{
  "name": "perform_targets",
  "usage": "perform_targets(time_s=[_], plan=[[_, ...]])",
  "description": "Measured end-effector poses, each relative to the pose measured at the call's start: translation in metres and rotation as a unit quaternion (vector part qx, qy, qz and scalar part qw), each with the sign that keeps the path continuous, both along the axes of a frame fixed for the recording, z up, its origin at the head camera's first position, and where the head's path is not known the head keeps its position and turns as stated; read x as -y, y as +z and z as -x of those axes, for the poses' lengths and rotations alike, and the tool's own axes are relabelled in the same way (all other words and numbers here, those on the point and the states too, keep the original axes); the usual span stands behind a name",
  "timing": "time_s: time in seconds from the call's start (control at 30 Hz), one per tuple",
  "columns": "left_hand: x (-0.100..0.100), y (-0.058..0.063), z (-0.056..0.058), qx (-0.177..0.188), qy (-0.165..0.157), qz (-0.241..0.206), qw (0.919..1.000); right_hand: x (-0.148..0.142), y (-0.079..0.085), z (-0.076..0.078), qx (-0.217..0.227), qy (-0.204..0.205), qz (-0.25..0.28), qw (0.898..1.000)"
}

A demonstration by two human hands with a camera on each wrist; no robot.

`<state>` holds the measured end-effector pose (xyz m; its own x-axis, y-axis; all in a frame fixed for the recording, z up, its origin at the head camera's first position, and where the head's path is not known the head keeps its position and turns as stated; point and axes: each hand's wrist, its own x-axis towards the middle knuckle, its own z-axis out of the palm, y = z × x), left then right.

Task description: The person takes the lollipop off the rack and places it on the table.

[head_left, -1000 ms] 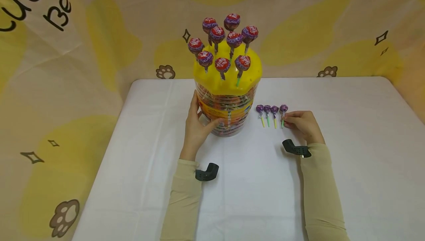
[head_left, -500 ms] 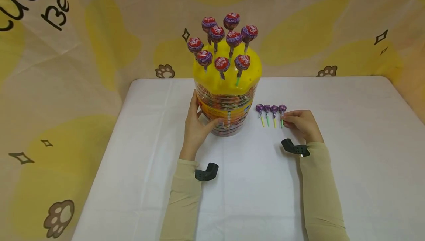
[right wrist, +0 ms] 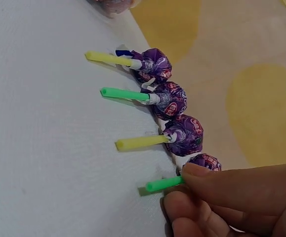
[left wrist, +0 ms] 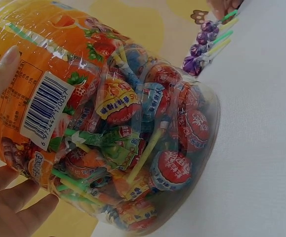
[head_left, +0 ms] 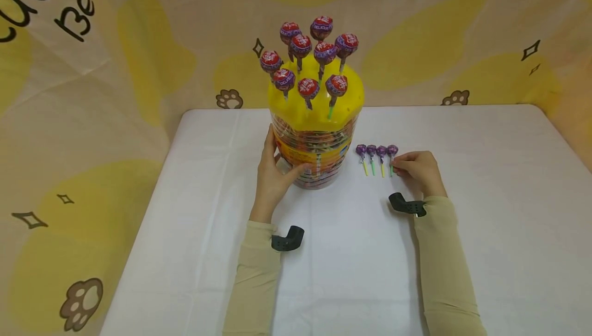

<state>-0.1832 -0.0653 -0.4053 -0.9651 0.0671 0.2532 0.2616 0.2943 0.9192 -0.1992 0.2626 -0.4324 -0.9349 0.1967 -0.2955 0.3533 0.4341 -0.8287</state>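
My left hand (head_left: 273, 184) grips the lower side of a clear plastic jar (head_left: 319, 143) with a yellow lid (head_left: 319, 115). Wrapped lollipops (left wrist: 171, 170) show through its wall in the left wrist view, and the thumb lies by the barcode. Between thumb and fingers, my right hand (head_left: 422, 171) pinches the green stick of a purple-wrapped lollipop (right wrist: 163, 184), the rightmost in a short row on the table. Its head is partly hidden behind the thumb in the right wrist view. Beside it lie other purple lollipops (right wrist: 184, 136) with yellow and green sticks, heads pointing away from me.
Several red and purple lollipops (head_left: 325, 53) stand upright in the yellow lid. A white cloth covers the table (head_left: 342, 264), and a yellow patterned backdrop (head_left: 425, 38) hangs behind it and on the left.
The right hand has shifted slightly left with the pinched lollipop, which now lies closer to its neighbour in the row. The left hand keeps its hold on the jar.
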Motion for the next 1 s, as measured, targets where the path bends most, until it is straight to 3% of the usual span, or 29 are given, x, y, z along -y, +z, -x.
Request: perform_targets(time_s=[0.37,0.6,0.7,0.83,1.0], plan=[[0.001,0.000,-0.001,0.000,-0.003,-0.005,1.0000,0.000,0.004,-0.003,-0.014,-0.005,-0.015,1.000],[0.000,0.002,-0.002,0.006,0.000,0.002,1.0000,0.000,0.009,-0.008,-0.081,-0.044,0.035,0.995],[0.000,0.001,-0.003,0.006,0.002,0.003,1.0000,0.002,0.014,-0.009,-0.125,-0.060,0.112,0.984],[0.001,0.001,-0.003,0.006,0.004,0.005,1.0000,0.006,0.024,-0.009,-0.172,-0.073,0.215,0.959],[0.001,0.001,-0.002,0.004,0.003,0.004,1.0000,0.014,0.039,-0.013,-0.217,-0.101,0.251,0.938]])
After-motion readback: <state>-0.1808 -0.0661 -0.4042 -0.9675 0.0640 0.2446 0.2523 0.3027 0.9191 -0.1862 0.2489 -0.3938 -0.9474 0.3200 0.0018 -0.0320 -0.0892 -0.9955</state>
